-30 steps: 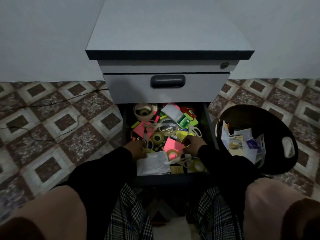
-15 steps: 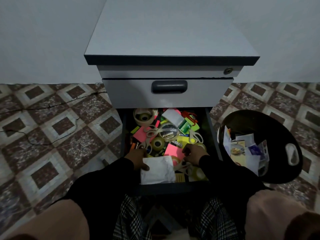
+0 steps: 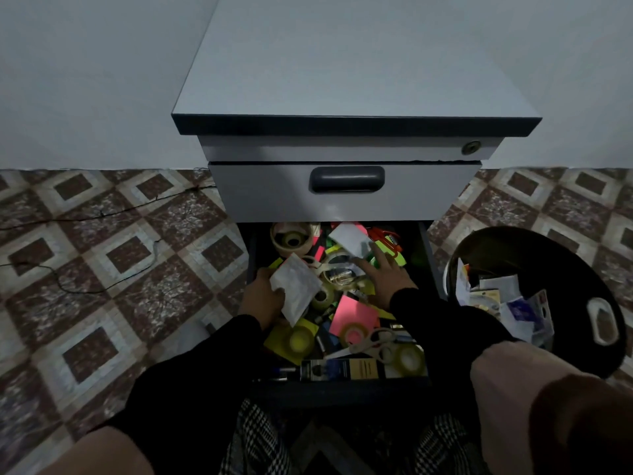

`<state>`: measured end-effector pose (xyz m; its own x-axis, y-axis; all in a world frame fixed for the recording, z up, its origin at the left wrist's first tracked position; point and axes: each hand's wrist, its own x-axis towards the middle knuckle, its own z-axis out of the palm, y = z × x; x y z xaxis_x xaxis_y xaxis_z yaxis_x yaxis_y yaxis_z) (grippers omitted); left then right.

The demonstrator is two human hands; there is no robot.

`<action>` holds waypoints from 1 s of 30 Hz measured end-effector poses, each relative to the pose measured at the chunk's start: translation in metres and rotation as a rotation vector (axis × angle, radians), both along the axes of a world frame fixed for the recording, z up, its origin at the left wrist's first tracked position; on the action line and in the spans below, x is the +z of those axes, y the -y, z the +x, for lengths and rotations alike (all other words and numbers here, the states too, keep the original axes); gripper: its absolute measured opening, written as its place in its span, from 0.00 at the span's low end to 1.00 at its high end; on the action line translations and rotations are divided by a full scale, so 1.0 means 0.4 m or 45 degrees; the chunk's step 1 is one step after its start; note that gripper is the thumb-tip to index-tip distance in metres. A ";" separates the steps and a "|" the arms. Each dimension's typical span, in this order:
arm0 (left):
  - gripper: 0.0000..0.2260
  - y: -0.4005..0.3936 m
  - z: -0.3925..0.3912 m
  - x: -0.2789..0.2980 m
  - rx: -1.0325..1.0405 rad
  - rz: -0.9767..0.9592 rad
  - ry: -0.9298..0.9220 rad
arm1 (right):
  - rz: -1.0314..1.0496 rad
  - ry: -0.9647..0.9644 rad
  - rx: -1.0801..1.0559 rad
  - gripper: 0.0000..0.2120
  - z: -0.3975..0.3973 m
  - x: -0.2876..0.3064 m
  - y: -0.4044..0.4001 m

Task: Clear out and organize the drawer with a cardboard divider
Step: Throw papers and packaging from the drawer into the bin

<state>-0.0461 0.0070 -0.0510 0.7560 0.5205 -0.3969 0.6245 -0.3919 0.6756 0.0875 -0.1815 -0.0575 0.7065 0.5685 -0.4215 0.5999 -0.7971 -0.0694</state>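
Lower centre of the frame, the open drawer (image 3: 252,269) is cluttered; the left hand (image 3: 262,301) grips a white packet (image 3: 296,286), now lifted off the front pile; the right hand (image 3: 387,274), fingers spread, has reached farther back over the clutter.

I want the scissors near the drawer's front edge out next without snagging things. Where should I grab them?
Probably by the pale handle loops, coming from above with the right hand. The scissors lie flat on the clutter, loops exposed on top, blades pointing left under the pink sticky notes.
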 end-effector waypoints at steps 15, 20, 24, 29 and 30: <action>0.18 0.006 0.009 -0.011 0.059 -0.020 -0.031 | -0.169 -0.077 0.034 0.34 0.026 -0.066 -0.030; 0.18 0.008 0.003 -0.003 -0.004 0.037 -0.030 | -0.180 -0.022 0.160 0.26 -0.019 -0.025 -0.028; 0.19 0.012 -0.006 0.006 -0.026 0.048 -0.044 | -0.097 0.059 0.099 0.24 -0.052 0.008 0.006; 0.19 0.024 -0.010 0.045 -0.027 0.022 -0.049 | 0.170 0.026 -0.212 0.22 -0.067 0.073 0.059; 0.19 0.031 -0.011 0.057 -0.031 0.015 -0.030 | 0.223 -0.012 -0.289 0.22 -0.068 0.092 0.072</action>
